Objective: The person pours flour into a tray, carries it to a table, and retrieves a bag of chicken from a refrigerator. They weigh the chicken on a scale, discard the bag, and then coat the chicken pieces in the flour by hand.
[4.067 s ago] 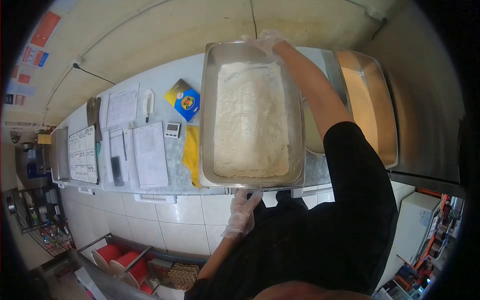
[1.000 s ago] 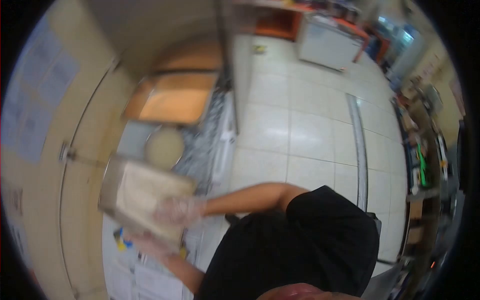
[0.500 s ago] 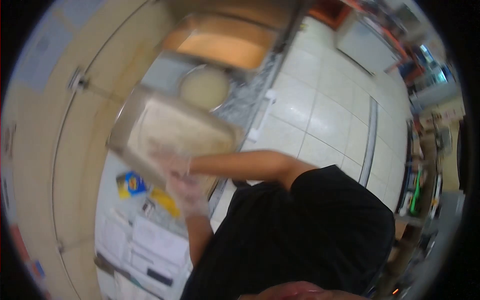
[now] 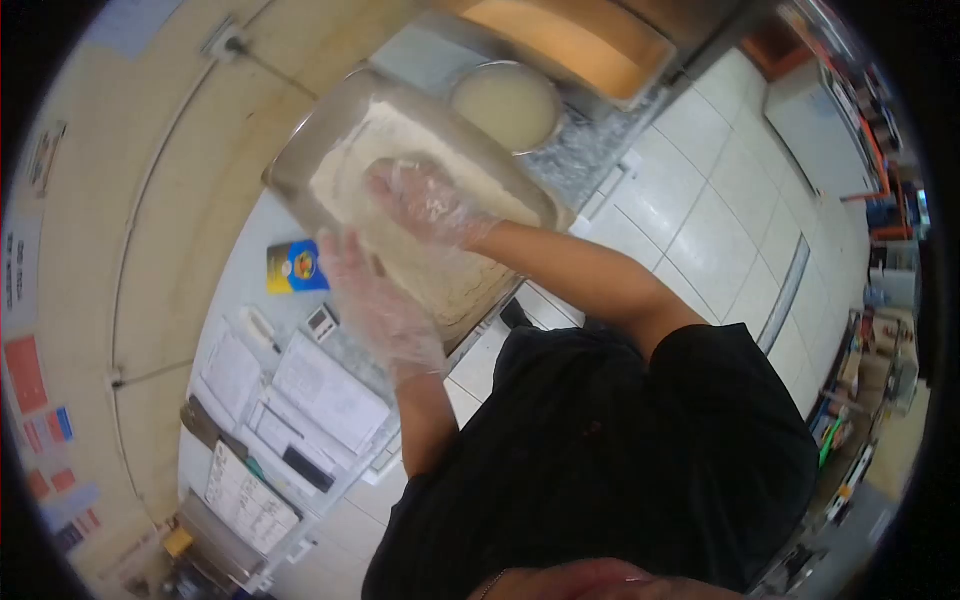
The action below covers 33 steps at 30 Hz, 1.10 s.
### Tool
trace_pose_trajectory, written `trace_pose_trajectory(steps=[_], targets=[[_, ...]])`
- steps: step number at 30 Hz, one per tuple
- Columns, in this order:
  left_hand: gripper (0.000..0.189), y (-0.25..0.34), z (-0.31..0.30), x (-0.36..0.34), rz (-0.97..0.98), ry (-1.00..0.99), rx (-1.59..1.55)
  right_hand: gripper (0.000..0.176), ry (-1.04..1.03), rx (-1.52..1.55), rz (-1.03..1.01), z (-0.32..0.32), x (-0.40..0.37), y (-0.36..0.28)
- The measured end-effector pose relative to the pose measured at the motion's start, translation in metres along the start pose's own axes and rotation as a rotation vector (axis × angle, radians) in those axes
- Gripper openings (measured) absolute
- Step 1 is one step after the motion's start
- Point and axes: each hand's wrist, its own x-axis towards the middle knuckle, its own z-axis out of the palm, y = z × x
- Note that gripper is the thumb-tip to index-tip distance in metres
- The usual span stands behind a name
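Observation:
A deep metal tray [image 4: 318, 135] holds a thick layer of pale, flour-like powder [image 4: 465, 285]. My right hand [image 4: 428, 203], in a clear plastic glove, is down in the powder near the middle of the tray. Its fingers curl inward, and whatever lies under them is hidden. At the tray's left long side is my left hand [image 4: 375, 300], also gloved. Its fingers are stretched out along the rim, with nothing visible in them. A blue and yellow packet [image 4: 295, 266] lies on the counter just beyond the left fingertips.
Past the tray stand a round bowl of cloudy liquid [image 4: 507, 106] and an orange-looking rectangular pan [image 4: 570, 40]. Papers [image 4: 330, 392], a small white device [image 4: 321, 322] and a dark phone-like object [image 4: 308, 468] lie on the counter. A wall [image 4: 190, 260] borders it.
My hands have moved apart. The right has shifted from the tray's near left side to the middle of the powder; the left has come up along the rim. The camera view has also shifted.

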Motion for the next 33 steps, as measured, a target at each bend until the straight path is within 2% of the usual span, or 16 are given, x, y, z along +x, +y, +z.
trace_pose_trajectory(steps=[2, 4, 6, 8, 11, 14, 16, 18, 19, 20, 22, 26, 27, 29, 32, 33], targets=[[0.066, -0.009, 0.000, 0.001, 0.010, -0.067, 0.052, 0.036, 0.090, -0.006, -0.082, 0.002, -0.022, 0.043], [0.068, -0.029, 0.002, 0.008, -0.166, 0.020, -0.172, 0.032, 0.437, -0.095, -0.503, 0.031, -0.041, 0.119], [0.068, -0.052, 0.027, 0.015, -0.182, -0.129, -0.229, 0.031, 0.035, -0.040, 0.089, -0.074, -0.112, 0.015], [0.068, -0.100, 0.043, 0.006, -0.219, -0.240, -0.278, 0.032, 0.067, 0.216, -0.070, -0.112, -0.173, 0.017], [0.070, -0.176, 0.130, -0.004, -0.416, -0.487, -0.484, 0.031, 0.393, -0.079, -0.307, -0.117, -0.231, 0.105], [0.070, -0.182, 0.273, -0.057, -0.478, -0.492, 0.120, 0.028, 0.580, -0.132, -0.216, -0.158, -0.291, 0.162], [0.072, -0.214, 0.335, -0.086, -0.300, -0.748, 0.184, 0.025, 0.502, -0.504, -0.172, -0.215, -0.339, 0.175], [0.076, -0.258, 0.395, -0.126, 0.056, -1.120, 0.310, 0.023, 0.602, -0.271, -0.023, -0.264, -0.378, 0.200], [0.076, -0.283, 0.431, -0.150, 0.055, -1.138, 0.292, 0.022, 0.666, -0.031, 0.104, -0.289, -0.402, 0.214], [0.078, -0.303, 0.469, -0.175, -0.140, -1.093, 0.188, 0.021, 0.655, -0.038, 0.240, -0.309, -0.419, 0.236], [0.083, -0.331, 0.517, -0.206, -0.535, -0.973, 0.005, 0.021, 0.687, 0.000, 0.231, -0.338, -0.458, 0.265], [0.084, -0.414, 0.619, -0.235, -0.607, -0.739, 0.050, 0.020, 0.545, -0.006, 0.075, -0.416, -0.505, 0.346], [0.081, -0.428, 0.630, -0.221, -0.596, -0.886, 0.196, 0.020, 0.480, 0.018, -0.057, -0.432, -0.505, 0.361], [0.071, -0.471, 0.647, -0.189, -0.536, -1.075, 0.480, 0.021, 0.438, 0.023, 0.010, -0.488, -0.510, 0.396], [0.052, -0.614, 0.589, -0.111, -0.448, -1.193, 0.896, 0.031, 0.441, -0.095, 0.477, -0.556, -0.510, 0.510], [0.045, -0.618, 0.585, -0.112, -0.634, -1.000, 1.074, 0.035, 0.524, -0.150, 0.544, -0.563, -0.514, 0.588]])
